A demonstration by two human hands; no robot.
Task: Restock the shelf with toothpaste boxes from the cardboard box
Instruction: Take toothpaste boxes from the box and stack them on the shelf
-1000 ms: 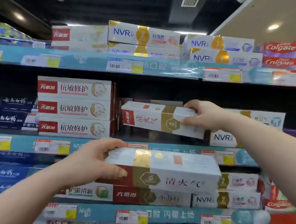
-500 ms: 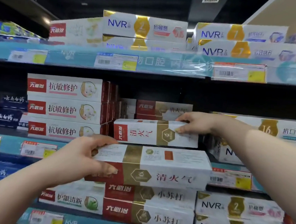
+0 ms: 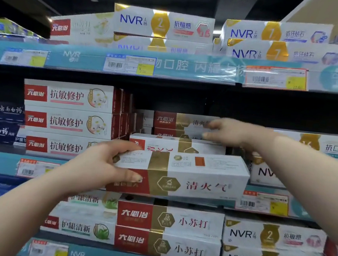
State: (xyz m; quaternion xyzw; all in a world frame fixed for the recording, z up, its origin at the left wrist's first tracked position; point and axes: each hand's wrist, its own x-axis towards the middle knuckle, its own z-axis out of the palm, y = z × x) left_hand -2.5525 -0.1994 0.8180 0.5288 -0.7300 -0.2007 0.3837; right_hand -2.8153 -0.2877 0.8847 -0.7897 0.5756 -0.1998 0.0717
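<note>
Holding the toothpaste box by its left end, your left hand keeps the thumb on the front face and the fingers on top, just in front of the middle shelf. The carton looks light and stiff but thin-walled, so grip near the end and do not squeeze the middle. Farther in, your right hand, fingers nearly straight, reaches over a second box lying on the shelf. I cannot tell if it touches.

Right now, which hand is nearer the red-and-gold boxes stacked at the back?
Right. The right hand is by the stacked boxes; the left hand grips another box lower, in front.
</note>
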